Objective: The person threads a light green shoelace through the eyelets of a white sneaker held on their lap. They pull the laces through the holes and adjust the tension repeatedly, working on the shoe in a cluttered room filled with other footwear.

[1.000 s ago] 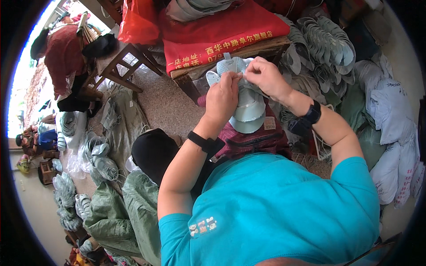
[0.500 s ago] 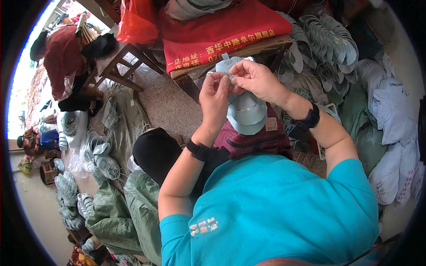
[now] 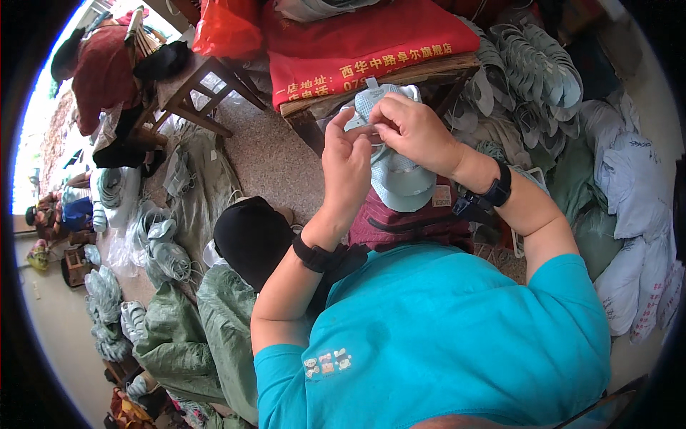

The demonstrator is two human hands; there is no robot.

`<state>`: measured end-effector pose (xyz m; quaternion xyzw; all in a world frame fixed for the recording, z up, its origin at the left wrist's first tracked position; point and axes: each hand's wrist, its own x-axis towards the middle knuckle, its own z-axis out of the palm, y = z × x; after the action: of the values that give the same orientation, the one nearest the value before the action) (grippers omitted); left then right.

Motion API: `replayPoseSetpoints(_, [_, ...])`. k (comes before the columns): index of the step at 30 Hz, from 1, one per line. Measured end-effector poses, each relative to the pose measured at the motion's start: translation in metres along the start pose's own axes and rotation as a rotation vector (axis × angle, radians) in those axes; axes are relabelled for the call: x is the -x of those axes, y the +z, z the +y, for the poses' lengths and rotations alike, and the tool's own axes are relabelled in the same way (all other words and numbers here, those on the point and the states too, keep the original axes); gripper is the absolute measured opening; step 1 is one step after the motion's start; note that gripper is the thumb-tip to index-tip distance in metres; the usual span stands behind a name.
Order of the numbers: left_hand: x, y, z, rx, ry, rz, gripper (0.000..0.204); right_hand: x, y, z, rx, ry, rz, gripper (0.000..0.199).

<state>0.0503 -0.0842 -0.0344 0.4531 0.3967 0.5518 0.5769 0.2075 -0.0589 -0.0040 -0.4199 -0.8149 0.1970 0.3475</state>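
Over my lap, a pale blue-grey shoe upper (image 3: 406,191) hangs below my hands, its rounded end towards me and its mesh tongue-like end rising behind my fingers. My left hand (image 3: 346,159) is at its left side, fingers bent, one finger lifted and the others meeting my right fingertips. From the right, my right hand (image 3: 413,134) reaches across the upper with thumb and forefinger pinched together. Whatever lies between the fingertips is too small to make out. Both wrists carry black bands.
Beyond my hands stands a wooden bench (image 3: 371,84) covered by a red cloth (image 3: 386,46). Grey shoe parts (image 3: 539,68) are stacked at right, beside white sacks (image 3: 632,186). A wooden stool (image 3: 196,100) and a seated person (image 3: 107,75) are far left. Green sacking (image 3: 229,329) lies near left.
My left forefinger has lifted away from its earlier pinch. The right fingers stay pinched near the left fingertips. The whole view has shifted slightly.
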Motion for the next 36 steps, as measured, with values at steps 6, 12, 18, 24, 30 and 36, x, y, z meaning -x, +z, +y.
replayPoseSetpoints(6, [-0.015,-0.018,0.012,0.104,-0.121,-0.12,0.032,-0.037,-0.028,-0.048,-0.282,-0.159,0.208,0.01])
replayPoseSetpoints(12, [-0.021,-0.02,0.021,0.264,-0.118,-0.369,0.041,-0.088,-0.119,-0.109,-0.355,-0.378,0.446,0.009])
replayPoseSetpoints(18, [0.015,-0.001,0.047,-0.221,0.053,-0.94,0.049,-0.13,-0.145,-0.07,-0.444,-0.259,0.428,0.007])
replayPoseSetpoints(24, [0.039,0.013,0.111,-0.003,-0.082,-1.261,0.038,-0.164,-0.163,-0.019,-0.503,-0.08,0.408,0.006])
replayPoseSetpoints(30, [0.003,-0.012,0.129,-0.141,0.103,-0.554,0.042,-0.107,-0.109,0.014,0.445,-0.454,-0.11,0.01])
replayPoseSetpoints(36, [-0.037,-0.012,0.098,0.218,0.21,-0.314,0.043,-0.012,-0.05,-0.015,0.028,0.116,-0.57,0.016])
